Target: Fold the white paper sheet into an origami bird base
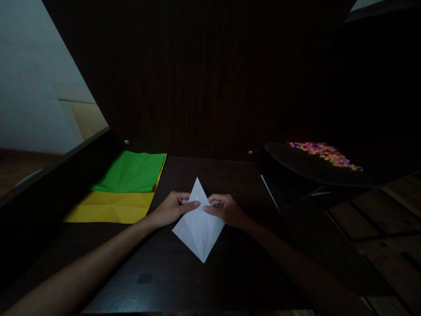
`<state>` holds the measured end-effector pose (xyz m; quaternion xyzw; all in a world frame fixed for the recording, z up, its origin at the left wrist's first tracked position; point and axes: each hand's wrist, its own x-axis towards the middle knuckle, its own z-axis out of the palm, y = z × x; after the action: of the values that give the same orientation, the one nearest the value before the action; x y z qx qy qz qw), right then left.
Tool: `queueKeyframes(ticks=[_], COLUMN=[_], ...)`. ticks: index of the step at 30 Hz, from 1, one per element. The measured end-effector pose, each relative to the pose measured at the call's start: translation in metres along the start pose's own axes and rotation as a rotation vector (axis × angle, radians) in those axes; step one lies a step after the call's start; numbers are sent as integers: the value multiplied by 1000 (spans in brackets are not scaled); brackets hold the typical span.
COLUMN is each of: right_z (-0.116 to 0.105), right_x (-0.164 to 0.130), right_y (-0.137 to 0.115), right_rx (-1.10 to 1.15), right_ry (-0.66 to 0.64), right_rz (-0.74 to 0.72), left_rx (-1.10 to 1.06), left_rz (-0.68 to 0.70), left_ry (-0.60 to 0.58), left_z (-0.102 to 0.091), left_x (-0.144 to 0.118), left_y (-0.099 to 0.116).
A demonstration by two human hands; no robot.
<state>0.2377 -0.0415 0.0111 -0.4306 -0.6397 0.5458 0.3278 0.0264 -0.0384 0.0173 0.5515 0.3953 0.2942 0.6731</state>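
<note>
A white sheet of paper (201, 232), folded into a diamond with creases running toward its near point, is held just over the dark wooden desk. My left hand (174, 207) grips its left side, thumb flat on top and fingers curled beneath. On the other side, my right hand (226, 210) pinches the paper the same way, its thumb close to the left thumb near the middle. Parts of the fingers of both hands are hidden behind the paper.
Left of my hands, a creased green sheet (131, 172) lies over a yellow sheet (108, 206). A dark upright panel (197, 79) closes off the back of the desk (184, 289). At right, small pink and yellow pieces (324, 153) sit on a dark curved surface.
</note>
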Motion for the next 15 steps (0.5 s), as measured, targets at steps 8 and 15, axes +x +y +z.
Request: queueKeyframes(ticks=[8,15], right_z=[1,-2], right_x=[-2,-1], right_y=[-3,-1], right_rx=[-9,55], right_ry=[-35,-36], right_rz=[-3,12], left_rx=[50,20], left_rz=[16,58], left_ry=[3,49], left_z=[0,-2], left_x=[-3,-2], left_y=[3,5])
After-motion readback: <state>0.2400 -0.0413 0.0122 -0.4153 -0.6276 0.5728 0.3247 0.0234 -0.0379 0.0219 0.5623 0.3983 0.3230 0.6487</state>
